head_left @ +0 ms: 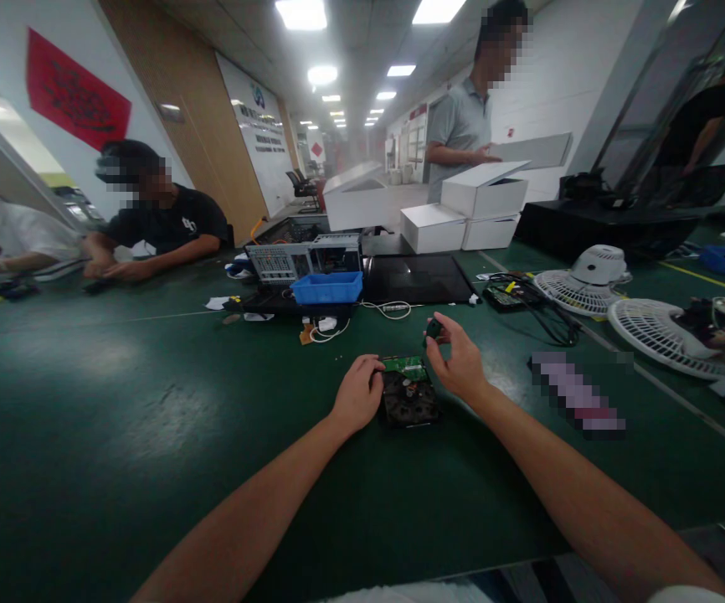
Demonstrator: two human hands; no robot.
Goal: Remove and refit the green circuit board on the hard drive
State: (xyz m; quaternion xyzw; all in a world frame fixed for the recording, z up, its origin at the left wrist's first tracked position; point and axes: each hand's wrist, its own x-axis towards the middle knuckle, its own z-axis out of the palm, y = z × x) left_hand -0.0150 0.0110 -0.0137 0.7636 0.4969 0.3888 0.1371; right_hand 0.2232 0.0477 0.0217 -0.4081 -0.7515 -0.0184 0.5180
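Observation:
A hard drive (pixel 409 402) lies on the green table in front of me, with its green circuit board (pixel 405 366) at the far end and a dark casing nearer to me. My left hand (pixel 360 389) grips its left edge, thumb and fingers against the side. Above the drive's far right corner, my right hand (pixel 458 356) pinches a short dark tool (pixel 433 329) that looks like a screwdriver. The tool is held nearly upright; its lower end is too small to make out.
Beyond the drive are a blue bin (pixel 328 288), an open computer case (pixel 280 264), a dark flat panel (pixel 419 279) and a white cable (pixel 393 308). White boxes (pixel 433 228) stand behind. Fan parts (pixel 657 331) and black cables (pixel 557 316) lie right. Other people are around the table.

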